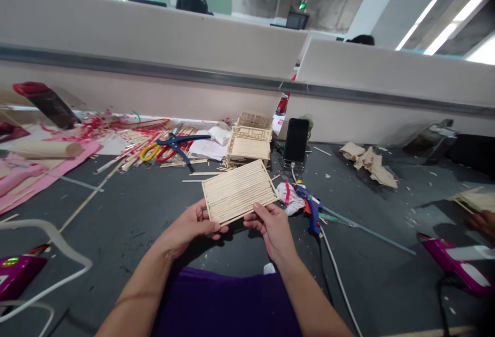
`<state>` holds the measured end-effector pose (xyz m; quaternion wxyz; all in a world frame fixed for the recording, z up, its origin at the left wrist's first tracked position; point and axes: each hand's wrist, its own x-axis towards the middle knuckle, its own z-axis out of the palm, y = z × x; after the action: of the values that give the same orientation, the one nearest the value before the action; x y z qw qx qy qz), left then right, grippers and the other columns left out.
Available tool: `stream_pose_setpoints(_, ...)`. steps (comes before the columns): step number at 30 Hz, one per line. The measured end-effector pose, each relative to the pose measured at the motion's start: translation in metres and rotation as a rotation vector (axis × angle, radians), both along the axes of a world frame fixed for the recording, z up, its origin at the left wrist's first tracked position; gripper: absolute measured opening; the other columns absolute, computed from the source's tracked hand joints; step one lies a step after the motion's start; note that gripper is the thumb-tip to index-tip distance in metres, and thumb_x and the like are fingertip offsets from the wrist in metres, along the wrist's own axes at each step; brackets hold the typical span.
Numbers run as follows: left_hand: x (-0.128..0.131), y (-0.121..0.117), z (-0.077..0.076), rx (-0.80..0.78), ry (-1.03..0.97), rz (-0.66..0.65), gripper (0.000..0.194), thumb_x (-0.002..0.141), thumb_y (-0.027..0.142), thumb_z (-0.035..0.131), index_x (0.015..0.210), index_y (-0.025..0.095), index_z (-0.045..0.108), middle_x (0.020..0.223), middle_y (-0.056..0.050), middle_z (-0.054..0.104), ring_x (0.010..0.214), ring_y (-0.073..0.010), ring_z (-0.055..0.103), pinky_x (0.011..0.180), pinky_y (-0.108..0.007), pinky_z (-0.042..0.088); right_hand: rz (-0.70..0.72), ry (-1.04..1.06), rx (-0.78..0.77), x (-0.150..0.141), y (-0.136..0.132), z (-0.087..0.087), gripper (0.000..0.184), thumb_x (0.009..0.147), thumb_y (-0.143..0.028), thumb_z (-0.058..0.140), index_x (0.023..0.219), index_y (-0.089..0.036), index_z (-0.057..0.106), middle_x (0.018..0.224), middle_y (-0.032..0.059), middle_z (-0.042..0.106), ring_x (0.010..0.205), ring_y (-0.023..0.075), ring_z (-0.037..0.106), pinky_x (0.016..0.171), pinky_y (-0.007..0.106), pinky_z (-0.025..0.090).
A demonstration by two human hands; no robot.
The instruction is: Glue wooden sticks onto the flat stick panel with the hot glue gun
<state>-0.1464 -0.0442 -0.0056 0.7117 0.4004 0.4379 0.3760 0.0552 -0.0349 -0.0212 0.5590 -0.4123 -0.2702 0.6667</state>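
Note:
A flat panel of thin wooden sticks (240, 192), laid side by side within a stick frame, is held tilted above the dark table. My left hand (197, 226) is closed on its lower left corner, thumb along the near edge. At the lower right, my right hand (270, 226) pinches the near edge between thumb and fingers. Just beyond the panel stands a small structure built of wooden sticks (249, 146). A blue glue gun (312, 208) lies right of my right hand, beside a crumpled white wrapper (291, 198).
Blue pliers (178, 143), scissors with red and yellow handles (152, 152) and many loose sticks lie back left. A phone (296, 141) stands upright near the partition (154, 84). Crumpled brown paper (369, 164) lies right. Another person's hand (481, 223) shows at the right edge.

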Motion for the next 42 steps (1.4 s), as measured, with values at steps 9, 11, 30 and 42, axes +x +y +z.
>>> stream_pose_setpoints(9,0.012,0.0,-0.004,-0.019,-0.026,0.224,0.036,0.076,0.029,0.072,0.107,0.016,0.063,0.1,-0.011,0.072,0.072,-0.0165,0.07,0.061,-0.025,0.058,-0.071,0.064,-0.01,-0.004,-0.001,0.002,0.029,0.063,-0.033,0.081,0.077,-0.012,0.066,0.066,0.0017,0.067,0.059,0.0126,0.065,0.056,0.023,0.059)
stream_pose_setpoints(11,0.012,-0.001,-0.005,-0.022,-0.019,0.223,0.035,0.076,0.029,0.072,0.108,0.017,0.064,0.099,-0.01,0.072,0.072,-0.0162,0.07,0.061,-0.024,0.058,-0.067,0.069,-0.01,-0.005,-0.001,0.001,0.029,0.063,-0.033,0.082,0.077,-0.012,0.067,0.067,0.0016,0.068,0.059,0.0126,0.065,0.056,0.023,0.059)
stream_pose_setpoints(30,0.01,0.0,-0.003,-0.006,-0.007,0.221,0.039,0.076,0.031,0.072,0.11,0.014,0.063,0.097,-0.012,0.072,0.071,-0.0167,0.07,0.061,-0.025,0.058,-0.035,0.081,-0.016,-0.007,-0.003,-0.001,0.027,0.065,-0.031,0.081,0.077,-0.011,0.067,0.067,0.0032,0.069,0.062,0.0138,0.067,0.058,0.024,0.06)
stream_pose_setpoints(42,0.01,-0.001,-0.003,0.004,-0.01,0.233,0.04,0.076,0.029,0.072,0.112,0.014,0.062,0.1,-0.012,0.072,0.071,-0.0174,0.07,0.061,-0.025,0.059,-0.062,0.077,-0.01,-0.006,-0.002,-0.001,0.027,0.064,-0.03,0.081,0.075,-0.011,0.067,0.065,0.0028,0.069,0.06,0.0137,0.067,0.058,0.024,0.059)
